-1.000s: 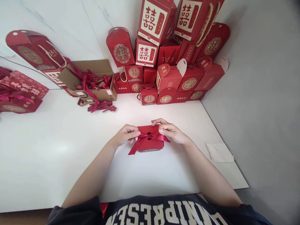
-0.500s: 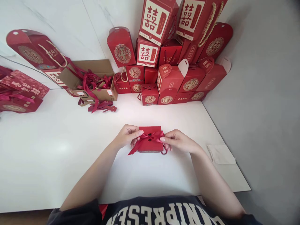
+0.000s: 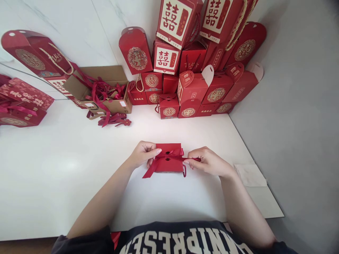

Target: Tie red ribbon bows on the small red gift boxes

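Note:
A small red gift box (image 3: 169, 166) sits on the white table in front of me, its top crossed by a red satin ribbon (image 3: 150, 168) tied at two dark holes. My left hand (image 3: 144, 154) is closed at the box's left edge, thumb pressed on the ribbon there; part of the fingers is hidden behind the box. One ribbon tail hangs down toward the lower left. Off the right side, my right hand (image 3: 208, 160) pinches the other ribbon end and holds it stretched sideways. A dark red cord loop (image 3: 184, 171) sticks out at the box's lower right.
Red gift boxes (image 3: 189, 88) are stacked against the back wall. To their left stands an open cardboard box (image 3: 111, 72) of red ribbons, with flower-ended strips (image 3: 113, 120) before it. More red boxes (image 3: 23, 116) lie far left. A white cloth or tissue (image 3: 250, 175) lies near the right edge.
My right hand has moved right, away from the box, drawing the ribbon end out taut. My left hand stays at the box's left edge.

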